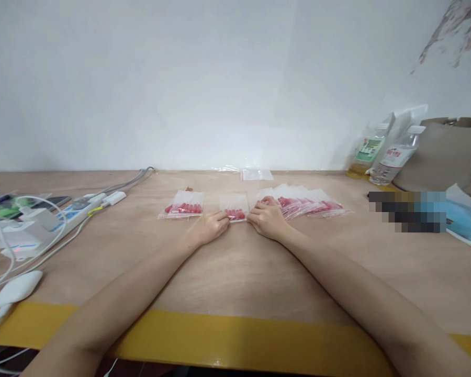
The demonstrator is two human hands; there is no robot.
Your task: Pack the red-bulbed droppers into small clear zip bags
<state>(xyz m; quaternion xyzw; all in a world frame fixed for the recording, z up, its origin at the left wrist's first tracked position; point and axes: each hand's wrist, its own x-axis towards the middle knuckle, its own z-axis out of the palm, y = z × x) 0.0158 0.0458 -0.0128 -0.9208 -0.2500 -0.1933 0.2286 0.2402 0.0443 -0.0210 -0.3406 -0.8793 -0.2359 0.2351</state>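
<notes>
A small clear zip bag [235, 202] with several red capsule-like pieces in its lower part lies flat on the table in front of me. My left hand [212, 227] is closed with its fingertips at the bag's lower left corner. Curled at the lower right corner is my right hand [267, 219], pinching that edge. To the left lies a similar filled bag or small pile [184, 203], apart from my left hand. An overlapping row of filled bags [304, 200] spreads out to the right, partly hidden behind my right hand.
A flat clear bag [257, 175] lies by the wall. On the left are a power strip [73, 213], chargers [27, 235] and white cables. Two plastic bottles [396, 156], a beige bag [443, 152] and a blue packet [465, 217] stand or lie at the right.
</notes>
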